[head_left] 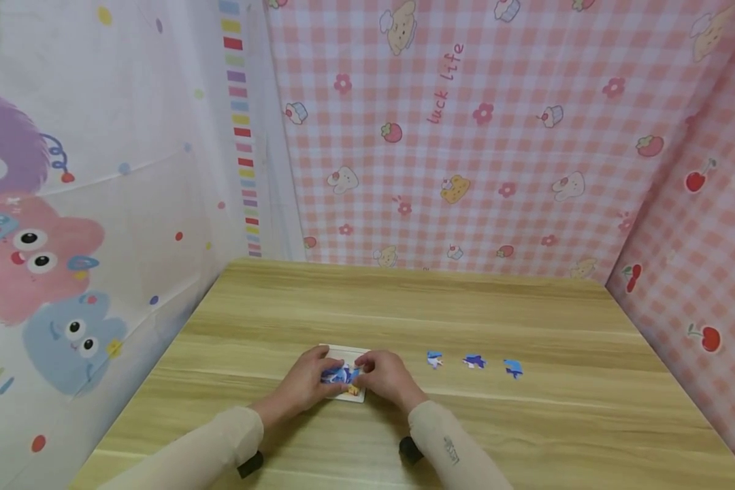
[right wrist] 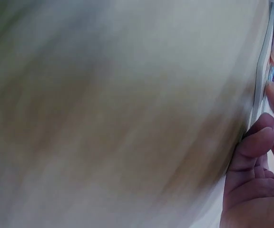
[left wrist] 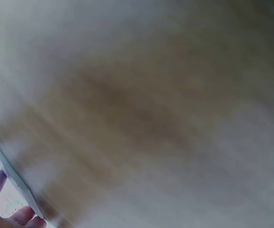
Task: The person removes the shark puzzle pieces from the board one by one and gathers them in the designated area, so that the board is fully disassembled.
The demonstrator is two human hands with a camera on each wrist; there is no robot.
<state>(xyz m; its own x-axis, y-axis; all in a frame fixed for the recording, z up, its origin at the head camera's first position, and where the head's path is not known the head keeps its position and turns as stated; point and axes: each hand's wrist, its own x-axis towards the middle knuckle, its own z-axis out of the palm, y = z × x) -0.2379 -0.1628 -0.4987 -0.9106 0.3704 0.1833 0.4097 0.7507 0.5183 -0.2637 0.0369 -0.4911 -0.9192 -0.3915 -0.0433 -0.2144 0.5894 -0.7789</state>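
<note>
A white-framed jigsaw puzzle tray point(head_left: 354, 399) with blue picture pieces and a bit of yellow near its lower edge lies between both hands. My left hand point(head_left: 306, 380) rests over its left side, thumb and forefinger stretched onto the picture. At the right edge is my right hand point(head_left: 388, 376), fingers curled, with thumb and forefinger pinching at a small blue puzzle piece point(head_left: 358, 369) that they largely hide. In the right wrist view, curled fingers point(right wrist: 256, 142) lie along the thin tray edge point(right wrist: 261, 71). Fingertips point(left wrist: 25, 216) touch the tray's corner in the left wrist view.
Three loose blue puzzle pieces lie in a row to the right: one blue and white point(head_left: 434, 360), a dark blue one point(head_left: 474, 361) and a light blue one point(head_left: 513, 368). The wood-grain table point(head_left: 404, 306) is bordered by patterned cloths point(head_left: 484, 150).
</note>
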